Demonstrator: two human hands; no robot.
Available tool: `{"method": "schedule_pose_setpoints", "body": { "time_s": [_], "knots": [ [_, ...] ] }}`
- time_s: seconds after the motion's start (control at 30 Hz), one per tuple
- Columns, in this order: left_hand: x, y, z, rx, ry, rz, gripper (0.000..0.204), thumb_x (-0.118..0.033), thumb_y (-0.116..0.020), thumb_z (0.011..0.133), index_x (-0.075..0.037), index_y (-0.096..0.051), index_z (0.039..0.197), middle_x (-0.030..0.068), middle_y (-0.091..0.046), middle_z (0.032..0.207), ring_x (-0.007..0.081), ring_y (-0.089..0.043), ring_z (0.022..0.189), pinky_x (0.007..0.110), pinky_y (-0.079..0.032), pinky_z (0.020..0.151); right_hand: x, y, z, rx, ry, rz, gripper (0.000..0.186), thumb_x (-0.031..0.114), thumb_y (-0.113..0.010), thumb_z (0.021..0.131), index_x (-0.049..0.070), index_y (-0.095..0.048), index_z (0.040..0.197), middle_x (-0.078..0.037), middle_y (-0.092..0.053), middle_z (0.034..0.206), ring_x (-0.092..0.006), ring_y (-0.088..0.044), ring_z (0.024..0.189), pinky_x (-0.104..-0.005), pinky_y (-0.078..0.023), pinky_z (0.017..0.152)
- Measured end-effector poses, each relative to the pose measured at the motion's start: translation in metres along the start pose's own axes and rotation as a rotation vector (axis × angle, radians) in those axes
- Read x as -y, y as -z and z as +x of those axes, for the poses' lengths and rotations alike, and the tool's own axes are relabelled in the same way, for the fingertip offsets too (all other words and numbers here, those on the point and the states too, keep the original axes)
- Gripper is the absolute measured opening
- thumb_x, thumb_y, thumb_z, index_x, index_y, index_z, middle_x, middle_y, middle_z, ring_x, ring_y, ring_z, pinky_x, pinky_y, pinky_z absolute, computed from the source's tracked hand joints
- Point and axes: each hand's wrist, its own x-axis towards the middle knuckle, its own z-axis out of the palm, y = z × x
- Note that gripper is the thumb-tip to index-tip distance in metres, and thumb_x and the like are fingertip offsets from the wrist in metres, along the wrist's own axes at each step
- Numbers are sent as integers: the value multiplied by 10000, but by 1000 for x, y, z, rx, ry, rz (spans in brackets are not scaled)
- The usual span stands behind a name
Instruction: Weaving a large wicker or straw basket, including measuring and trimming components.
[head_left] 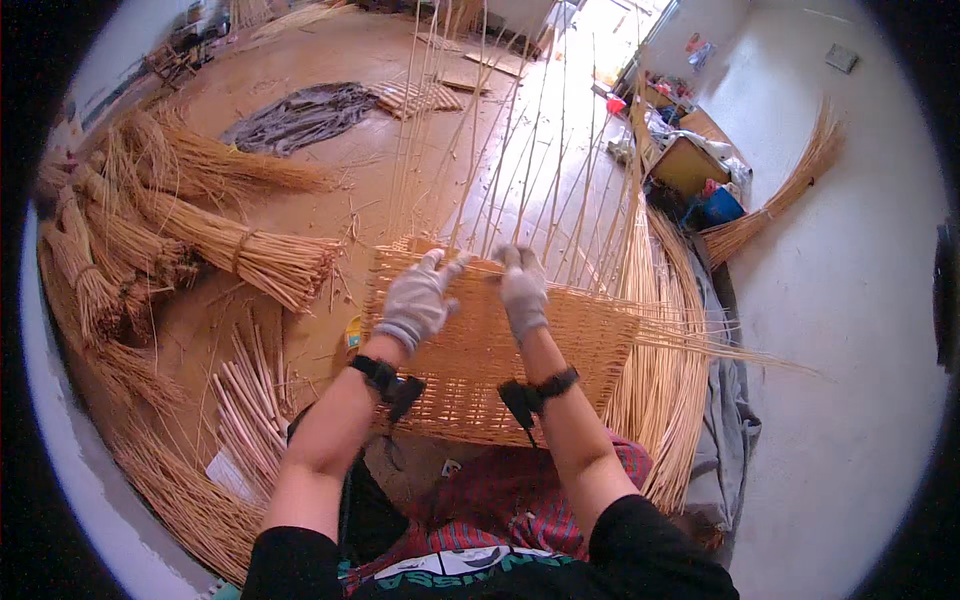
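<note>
A woven wicker basket side [470, 350] stands in front of me, with tall thin upright rods [520, 180] rising from its top edge. Loose rod ends [720, 345] stick out past its right side. My left hand [415, 303], in a pale work glove, lies against the upper left of the weave, fingers stretched and thumb apart. At the top edge, near the middle, my right hand [523, 292] is closed with bent fingers, also gloved. Whatever it pinches there is hidden. Each wrist wears a black strap with a small device.
Tied bundles of rods [250, 255] lie on the floor at left, with loose thicker sticks [248, 400] nearer. Long pale rods [665, 400] lie close at right beside grey cloth [725, 430]. Another bundle [790, 195] leans on the right wall, near a blue container [722, 207].
</note>
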Motion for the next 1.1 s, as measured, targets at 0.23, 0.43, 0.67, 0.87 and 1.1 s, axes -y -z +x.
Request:
{"method": "schedule_pose_setpoints", "body": {
  "time_s": [0.23,0.43,0.67,0.87,1.1],
  "knots": [
    [-12,-27,-1,78,129,90,793,-88,-677,815,-295,-381,1520,228,-492,1352,387,-645,1007,462,-516,910,16,-14,56,-63,534,-167,460,26,-562,931,104,-563,1384,-72,-673,1016,-137,-619,863,-300,-521,743],
    [-19,-30,8,121,230,-35,689,-16,-640,800,-330,-532,1403,146,-492,1349,383,-606,1088,433,-500,956,-50,84,-111,-217,213,88,340,14,-465,1014,55,-582,1331,-70,-685,1091,-106,-598,821,-261,-504,656],
    [7,-38,-64,-470,114,24,652,-322,-722,880,-117,-473,1447,162,-486,1447,358,-480,1300,446,-405,1089,-162,115,-240,765,-293,-369,302,239,-565,987,111,-635,1251,-65,-720,993,-211,-661,766,-336,-538,697],
    [53,-80,-139,-241,698,-148,710,-417,-592,989,40,-356,1479,262,-471,1455,403,-441,1355,419,-355,1123,-290,75,-267,875,-271,-777,283,316,-577,928,110,-658,1104,-163,-698,1064,-388,-649,1019,-457,-527,874],
    [25,-49,-147,-248,623,-151,563,-400,-462,1034,62,-445,1354,326,-554,1293,482,-543,1179,491,-441,981,-315,23,-287,850,-58,-936,357,229,-614,854,110,-651,1189,-197,-596,1243,-407,-584,1101,-517,-486,950]
  ]
}}
